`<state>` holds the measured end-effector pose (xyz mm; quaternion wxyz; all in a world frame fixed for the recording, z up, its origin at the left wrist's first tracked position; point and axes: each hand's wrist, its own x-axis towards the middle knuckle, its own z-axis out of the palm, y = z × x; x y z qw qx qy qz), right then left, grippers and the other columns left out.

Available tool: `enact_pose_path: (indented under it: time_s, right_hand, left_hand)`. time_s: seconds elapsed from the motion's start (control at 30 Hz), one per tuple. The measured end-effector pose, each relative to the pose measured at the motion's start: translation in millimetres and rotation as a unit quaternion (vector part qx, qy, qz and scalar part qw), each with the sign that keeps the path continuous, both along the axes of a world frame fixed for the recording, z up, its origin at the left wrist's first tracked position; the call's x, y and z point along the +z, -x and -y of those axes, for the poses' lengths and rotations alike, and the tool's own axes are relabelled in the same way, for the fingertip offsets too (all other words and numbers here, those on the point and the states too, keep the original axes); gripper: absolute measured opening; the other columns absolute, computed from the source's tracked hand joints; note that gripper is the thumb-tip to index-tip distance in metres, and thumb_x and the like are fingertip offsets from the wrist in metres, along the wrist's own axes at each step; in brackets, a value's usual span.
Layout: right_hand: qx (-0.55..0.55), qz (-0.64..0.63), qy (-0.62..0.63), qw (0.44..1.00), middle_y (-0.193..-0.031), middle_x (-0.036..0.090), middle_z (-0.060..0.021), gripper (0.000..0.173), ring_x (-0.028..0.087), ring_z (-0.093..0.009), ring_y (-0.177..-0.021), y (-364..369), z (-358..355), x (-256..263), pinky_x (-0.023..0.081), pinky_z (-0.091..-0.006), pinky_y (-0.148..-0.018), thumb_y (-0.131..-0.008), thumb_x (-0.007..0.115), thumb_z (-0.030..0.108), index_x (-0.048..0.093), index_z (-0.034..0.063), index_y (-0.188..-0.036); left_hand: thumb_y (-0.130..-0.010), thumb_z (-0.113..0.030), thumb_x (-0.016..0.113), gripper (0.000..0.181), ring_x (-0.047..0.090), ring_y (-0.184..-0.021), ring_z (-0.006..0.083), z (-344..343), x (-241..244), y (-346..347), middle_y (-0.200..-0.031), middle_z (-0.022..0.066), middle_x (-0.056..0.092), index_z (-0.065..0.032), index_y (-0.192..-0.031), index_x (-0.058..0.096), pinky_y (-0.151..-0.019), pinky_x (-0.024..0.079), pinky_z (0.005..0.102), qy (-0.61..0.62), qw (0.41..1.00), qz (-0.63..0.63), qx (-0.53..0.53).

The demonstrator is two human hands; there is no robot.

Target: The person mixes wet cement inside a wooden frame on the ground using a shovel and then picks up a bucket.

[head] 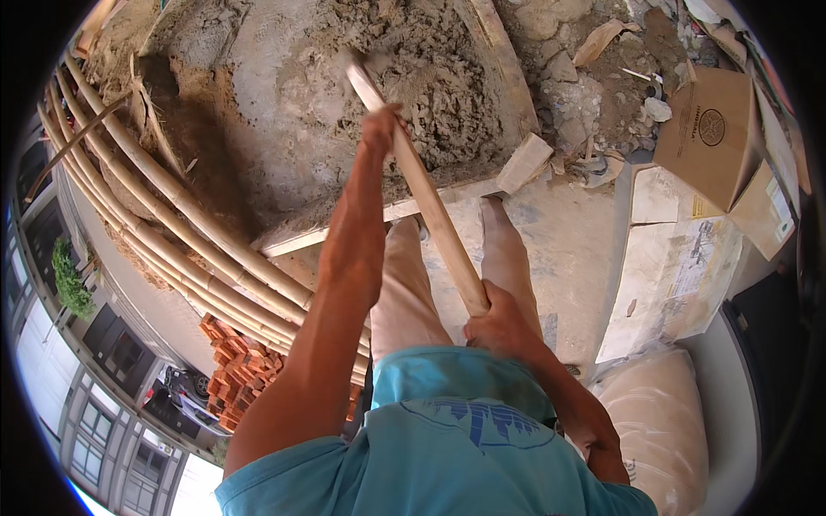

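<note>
My left hand (384, 128) is closed around the upper part of a squared wooden tool handle (431, 203). The butt end of the same handle sits in my right hand (500, 322), close to my waist. Away from me the handle slopes toward wet mortar (439, 97); its far end is blurred, and I cannot tell what kind of head it carries. The mortar is heaped toward the right of a shallow mixing trough with a wooden front board (297, 242). Smooth, wet grey floor of the trough (277, 122) shows left of the heap.
Long bamboo poles (187, 200) run along my left, with stacked red bricks (242, 367) beyond them. A loose block (524, 162) rests at the trough's front right corner. Rubble (568, 77), a cardboard box (706, 132) and a plastic-wrapped sack (658, 419) lie to the right.
</note>
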<state>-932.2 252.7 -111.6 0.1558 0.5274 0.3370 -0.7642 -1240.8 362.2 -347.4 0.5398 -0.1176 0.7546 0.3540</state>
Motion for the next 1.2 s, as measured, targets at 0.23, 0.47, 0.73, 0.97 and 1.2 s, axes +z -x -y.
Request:
enact_pose_path:
  time_s: [0.23,0.47,0.73,0.97,1.2]
  right_hand:
    - [-0.035,0.011,-0.026,0.999,-0.085,0.061,-0.0095,0.047,0.059,-0.02,-0.074,-17.8,21.6,47.8,0.049,-0.0345,-0.069,-0.063,0.073,0.009,0.057,-0.0034,-0.105]
    - [0.061,0.044,0.015,0.997,-0.082,0.061,-0.0114,0.049,0.057,-0.018,-0.073,-59.2,-36.9,111.2,0.047,-0.0336,-0.067,-0.059,0.074,0.014,0.058,-0.0008,-0.103]
    - [0.175,0.148,-0.281,0.932,-0.084,0.061,-0.0151,0.027,0.061,-0.036,-0.084,-233.9,39.4,-25.4,0.049,-0.0429,-0.075,-0.068,0.065,0.002,0.06,0.007,-0.094]
    - [0.222,0.156,-0.319,0.908,-0.086,0.062,-0.0141,0.028,0.061,-0.035,-0.087,-267.2,39.0,-40.9,0.05,-0.0441,-0.075,-0.066,0.063,-0.001,0.061,0.0083,-0.093]
    - [0.27,0.222,-0.203,0.915,-0.08,0.067,-0.021,0.025,0.066,-0.041,-0.082,-142.3,13.0,-46.1,0.051,-0.0493,-0.075,-0.069,0.07,0.014,0.063,0.0042,-0.09]
  left_hand:
    - [-0.088,-0.013,0.065,0.016,0.052,-0.048,0.0208,60.8,-28.9,-51.1,-0.061,0.0071,0.052,-0.0028,-0.086,0.053,-0.044,0.05,0.0374,0.048,0.987,0.144,0.051]
    - [-0.089,-0.011,0.062,0.016,0.051,-0.05,0.0213,50.8,50.2,-64.2,-0.061,0.0084,0.051,-0.0042,-0.08,0.051,-0.048,0.051,0.0393,-0.002,0.975,0.181,0.128]
    - [-0.083,0.001,0.067,0.02,0.058,-0.071,0.0246,72.4,123.3,-162.3,-0.081,0.0109,0.056,-0.0024,-0.096,0.052,-0.067,0.054,0.0457,-0.074,0.958,0.145,0.235]
    - [-0.084,-0.008,0.071,0.02,0.058,-0.068,0.0222,85.1,177.7,-193.2,-0.076,0.0067,0.054,-0.006,-0.09,0.052,-0.069,0.055,0.043,-0.134,0.959,0.13,0.216]
    - [-0.084,-0.01,0.065,0.015,0.05,-0.047,0.0229,34.7,-29.1,-125.2,-0.065,0.009,0.05,-0.0016,-0.085,0.052,-0.046,0.05,0.0424,0.038,0.98,0.109,0.16]
